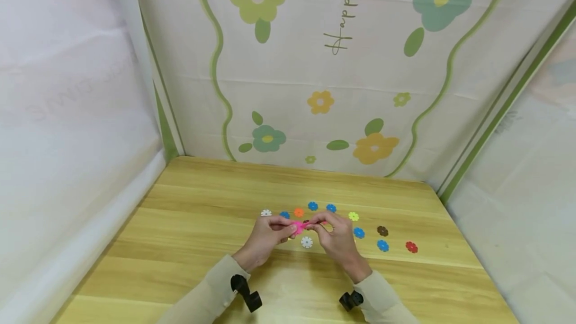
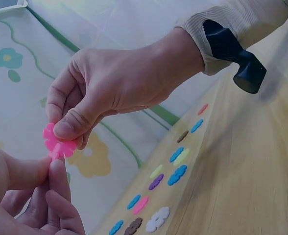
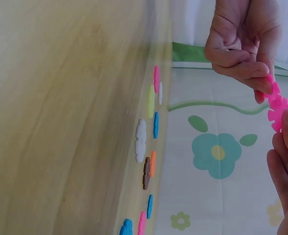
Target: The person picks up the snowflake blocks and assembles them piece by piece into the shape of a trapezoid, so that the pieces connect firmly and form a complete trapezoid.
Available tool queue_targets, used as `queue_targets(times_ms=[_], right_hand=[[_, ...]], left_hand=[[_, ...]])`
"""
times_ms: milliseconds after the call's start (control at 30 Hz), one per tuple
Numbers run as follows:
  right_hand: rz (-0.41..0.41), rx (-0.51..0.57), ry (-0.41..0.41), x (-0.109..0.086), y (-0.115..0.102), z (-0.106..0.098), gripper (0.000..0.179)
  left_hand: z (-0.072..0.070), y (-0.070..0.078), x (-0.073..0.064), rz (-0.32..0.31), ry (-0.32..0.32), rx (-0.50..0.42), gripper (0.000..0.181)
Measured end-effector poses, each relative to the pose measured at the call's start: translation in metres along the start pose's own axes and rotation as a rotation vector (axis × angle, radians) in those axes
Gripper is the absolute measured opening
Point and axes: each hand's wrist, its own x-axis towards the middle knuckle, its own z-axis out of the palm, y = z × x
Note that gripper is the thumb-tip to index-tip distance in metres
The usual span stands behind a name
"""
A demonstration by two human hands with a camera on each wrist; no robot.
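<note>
My left hand (image 1: 263,238) pinches a pink notched plastic disc (image 1: 298,228) between thumb and fingers. My right hand (image 1: 338,240) pinches a second pink disc (image 2: 50,139), seen face-on in the left wrist view and almost edge-on in the head view. The two discs meet at their rims, set at an angle to each other, raised above the table. Fingertips hide parts of both. On the tabletop just below the hands lie a white disc (image 1: 307,242) and, partly covered by the hands, a brown disc (image 2: 133,225).
More loose flower-shaped discs lie about the wooden table (image 1: 180,199): several blue ones (image 1: 312,206), an orange one (image 1: 299,212), a yellow-green one (image 1: 353,216) and a red one (image 1: 411,247) at the right. Flower-printed fabric (image 1: 279,74) encloses the back and sides.
</note>
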Motion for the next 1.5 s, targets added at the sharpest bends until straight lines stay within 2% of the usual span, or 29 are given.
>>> queue_targets(times_ms=[100, 233, 433, 567, 767, 900, 1000, 1233, 1500], right_hand=[[-0.026, -0.016, -0.009, 0.0, 0.0, 0.002, 0.027], [-0.034, -0.014, -0.078, 0.002, 0.002, 0.002, 0.023], [-0.004, -0.037, -0.238, 0.004, 0.003, -0.006, 0.022], [0.062, -0.063, -0.344, 0.004, 0.004, -0.01, 0.023], [0.138, -0.062, -0.455, 0.0, 0.009, -0.014, 0.028], [0.288, -0.078, -0.548, -0.006, 0.011, -0.02, 0.027], [0.369, -0.113, -0.602, -0.014, 0.014, -0.025, 0.027], [0.382, -0.109, -0.662, -0.028, 0.021, -0.023, 0.025], [0.439, -0.081, -0.782, -0.02, 0.026, -0.01, 0.025]], left_hand=[[-0.002, -0.001, 0.0, -0.003, -0.004, -0.015, 0.024], [-0.008, -0.001, -0.001, -0.002, -0.015, 0.006, 0.026], [-0.019, 0.0, -0.002, 0.031, -0.014, 0.144, 0.023], [-0.026, -0.002, -0.002, 0.061, 0.017, 0.216, 0.019], [-0.034, -0.003, -0.001, 0.085, 0.054, 0.293, 0.014], [-0.037, -0.003, -0.001, 0.084, 0.06, 0.281, 0.015], [-0.038, -0.004, -0.001, 0.079, 0.045, 0.259, 0.017], [-0.038, -0.005, -0.004, 0.078, 0.037, 0.282, 0.017], [-0.038, -0.005, -0.005, 0.092, 0.032, 0.297, 0.016]])
